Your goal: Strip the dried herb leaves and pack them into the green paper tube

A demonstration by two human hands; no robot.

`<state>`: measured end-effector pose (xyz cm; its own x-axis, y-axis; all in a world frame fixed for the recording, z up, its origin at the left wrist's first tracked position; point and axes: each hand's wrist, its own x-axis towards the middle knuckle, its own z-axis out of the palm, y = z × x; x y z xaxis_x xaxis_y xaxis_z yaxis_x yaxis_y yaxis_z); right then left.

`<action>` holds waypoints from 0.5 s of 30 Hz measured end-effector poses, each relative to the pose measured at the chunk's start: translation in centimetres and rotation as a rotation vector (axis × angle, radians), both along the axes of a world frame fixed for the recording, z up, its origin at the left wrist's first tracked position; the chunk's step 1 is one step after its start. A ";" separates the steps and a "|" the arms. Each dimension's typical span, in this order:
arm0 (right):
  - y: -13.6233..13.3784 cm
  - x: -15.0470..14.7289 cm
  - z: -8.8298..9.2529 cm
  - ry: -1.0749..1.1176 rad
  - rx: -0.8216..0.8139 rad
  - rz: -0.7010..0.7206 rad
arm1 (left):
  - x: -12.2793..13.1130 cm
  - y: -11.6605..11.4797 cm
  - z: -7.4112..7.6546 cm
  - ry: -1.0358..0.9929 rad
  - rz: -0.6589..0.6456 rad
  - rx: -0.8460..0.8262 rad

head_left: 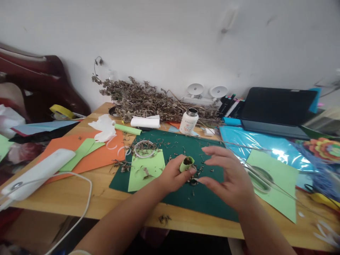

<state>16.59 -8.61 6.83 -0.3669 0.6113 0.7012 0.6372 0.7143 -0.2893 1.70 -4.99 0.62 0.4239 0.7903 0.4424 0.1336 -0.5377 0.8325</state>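
Observation:
My left hand (174, 174) is closed around a small light-green paper tube (186, 163), held upright with its open end up. Dark dried plant bits show inside the tube. Just to the right, my right hand (228, 173) is raised with thumb and fingers spread apart, nothing visible between them. Beneath both hands lies a dark green mat (207, 202), scattered with crumbled dried leaves (193, 181). A light-green paper sheet (135, 180) with a few leaf bits lies on the mat's left side, and a white tape ring (136, 150) rests by its top edge.
A pile of dried plant stems (148, 99) lies along the wall. An open white bottle (189, 122) stands behind the mat. Scissors (259, 179) lie on green paper (287, 177) at the right, near a dark tablet (278, 108). A white power strip (39, 173) with a cable sits left.

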 end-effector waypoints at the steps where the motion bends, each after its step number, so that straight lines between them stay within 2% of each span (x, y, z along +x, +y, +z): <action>1: 0.0 -0.1 -0.6 0.034 0.027 -0.029 | 0.0 0.0 0.0 -0.004 0.014 -0.033; 3: 0.0 -0.6 -1.6 0.058 0.025 -0.100 | 0.1 0.0 -0.1 -0.007 0.024 -0.094; 6: 0.1 -1.7 -2.5 0.092 -0.076 -0.207 | 0.3 -0.1 -0.2 0.020 0.021 -0.128; 10: 0.3 -2.8 -2.3 0.127 -0.146 -0.286 | 0.4 -0.2 -0.2 0.074 0.087 -0.084; 15: 0.2 -3.0 -2.3 0.154 -0.075 -0.306 | 0.5 -0.2 0.3 0.115 0.151 -0.089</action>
<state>13.61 -8.42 4.57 -0.0521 0.7288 0.6828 0.7632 0.4700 -0.4435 2.18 -5.19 0.94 0.3416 0.8825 0.3233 0.3042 -0.4293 0.8504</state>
